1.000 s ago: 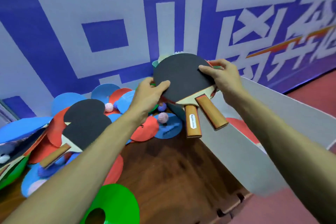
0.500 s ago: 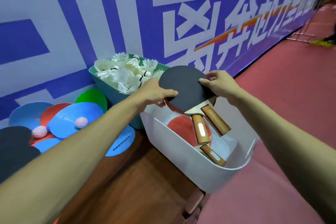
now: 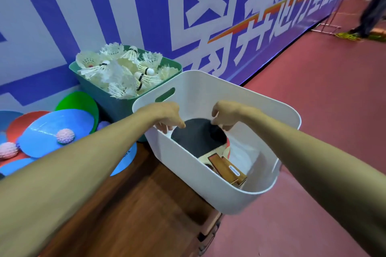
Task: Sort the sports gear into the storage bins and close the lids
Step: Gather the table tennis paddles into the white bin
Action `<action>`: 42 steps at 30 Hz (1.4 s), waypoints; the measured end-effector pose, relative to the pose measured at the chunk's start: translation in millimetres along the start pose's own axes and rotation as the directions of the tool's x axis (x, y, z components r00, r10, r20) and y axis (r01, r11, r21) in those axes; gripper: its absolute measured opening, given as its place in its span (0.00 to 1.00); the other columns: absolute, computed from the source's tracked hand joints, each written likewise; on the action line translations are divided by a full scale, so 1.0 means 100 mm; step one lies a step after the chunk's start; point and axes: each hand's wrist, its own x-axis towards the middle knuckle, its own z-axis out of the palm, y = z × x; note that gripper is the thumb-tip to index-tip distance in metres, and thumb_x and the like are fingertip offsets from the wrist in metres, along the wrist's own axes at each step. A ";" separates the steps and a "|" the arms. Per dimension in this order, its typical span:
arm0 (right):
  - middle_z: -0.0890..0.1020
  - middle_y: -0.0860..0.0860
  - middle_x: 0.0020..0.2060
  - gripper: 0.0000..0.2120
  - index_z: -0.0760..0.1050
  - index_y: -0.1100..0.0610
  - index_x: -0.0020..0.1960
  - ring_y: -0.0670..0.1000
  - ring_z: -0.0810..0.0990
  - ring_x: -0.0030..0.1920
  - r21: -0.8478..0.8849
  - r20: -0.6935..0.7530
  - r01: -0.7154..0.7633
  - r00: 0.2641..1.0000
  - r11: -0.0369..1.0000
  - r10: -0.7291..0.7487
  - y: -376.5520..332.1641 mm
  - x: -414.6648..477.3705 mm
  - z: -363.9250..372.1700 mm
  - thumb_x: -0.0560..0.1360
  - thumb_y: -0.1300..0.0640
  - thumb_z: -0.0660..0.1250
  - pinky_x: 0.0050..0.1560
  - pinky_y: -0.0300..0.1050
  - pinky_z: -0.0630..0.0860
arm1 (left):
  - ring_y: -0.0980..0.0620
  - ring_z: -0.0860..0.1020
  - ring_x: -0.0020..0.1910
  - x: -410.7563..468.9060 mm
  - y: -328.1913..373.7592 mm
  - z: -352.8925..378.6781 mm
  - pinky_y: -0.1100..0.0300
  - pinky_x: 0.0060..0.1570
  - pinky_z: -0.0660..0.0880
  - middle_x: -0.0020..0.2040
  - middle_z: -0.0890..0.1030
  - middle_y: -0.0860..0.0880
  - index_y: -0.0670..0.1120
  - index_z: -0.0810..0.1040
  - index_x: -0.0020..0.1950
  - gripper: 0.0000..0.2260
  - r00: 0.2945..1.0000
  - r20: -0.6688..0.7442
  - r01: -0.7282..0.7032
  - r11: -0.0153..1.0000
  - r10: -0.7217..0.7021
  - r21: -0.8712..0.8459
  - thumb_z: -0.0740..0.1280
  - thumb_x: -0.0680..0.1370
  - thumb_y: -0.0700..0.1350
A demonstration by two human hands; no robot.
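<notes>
Inside the white storage bin (image 3: 189,166), both of my hands hold a stack of table tennis paddles (image 3: 198,139) with black rubber on top. My left hand (image 3: 168,116) pinches the blade's left edge, and my right hand (image 3: 224,116) pinches its right edge. The wooden handles (image 3: 228,170) point toward me and lie low in the bin, near its bottom. A bit of red rubber shows under the black blade.
A green bin (image 3: 117,108) heaped with white shuttlecocks (image 3: 125,69) stands behind the white bin against the blue banner wall. Blue, red and green flat discs (image 3: 54,131) and pink spiky balls (image 3: 65,136) lie at left on the wooden platform (image 3: 135,204). Red floor lies right; a person's legs (image 3: 371,12) stand far right.
My hands carried the paddles from above the disc pile to the right and lowered them into the white bin. The view turned right and down with them.
</notes>
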 end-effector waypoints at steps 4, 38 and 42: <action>0.82 0.55 0.51 0.14 0.78 0.59 0.58 0.56 0.80 0.49 -0.182 -0.129 0.093 0.985 0.979 -0.118 -0.14 -0.05 -0.02 0.76 0.54 0.65 0.51 0.46 0.78 | 0.47 0.80 0.46 -0.11 -0.03 -0.02 0.53 0.50 0.78 0.49 0.83 0.46 0.46 0.81 0.53 0.12 0.951 -0.287 -0.100 0.993 0.113 0.063 0.66 0.75 0.50; 0.69 0.59 0.61 0.23 0.66 0.60 0.69 0.56 0.72 0.61 -0.039 -0.045 0.776 0.628 0.629 -0.777 -3.96 -0.25 1.88 0.77 0.54 0.65 0.59 0.40 0.62 | 0.48 0.73 0.54 -2.82 -3.72 1.35 0.53 0.55 0.75 0.55 0.67 0.47 0.44 0.69 0.64 0.18 0.457 -0.507 0.129 0.618 -0.731 -0.775 0.66 0.74 0.40; 0.68 0.59 0.63 0.26 0.62 0.60 0.70 0.57 0.72 0.62 0.097 -0.076 0.686 0.728 0.721 -0.682 -4.11 -0.06 2.06 0.77 0.53 0.65 0.59 0.42 0.63 | 0.45 0.72 0.58 -2.65 -3.84 1.50 0.57 0.54 0.68 0.59 0.64 0.47 0.43 0.65 0.64 0.19 0.444 -0.433 0.245 0.571 -0.785 -0.784 0.66 0.75 0.43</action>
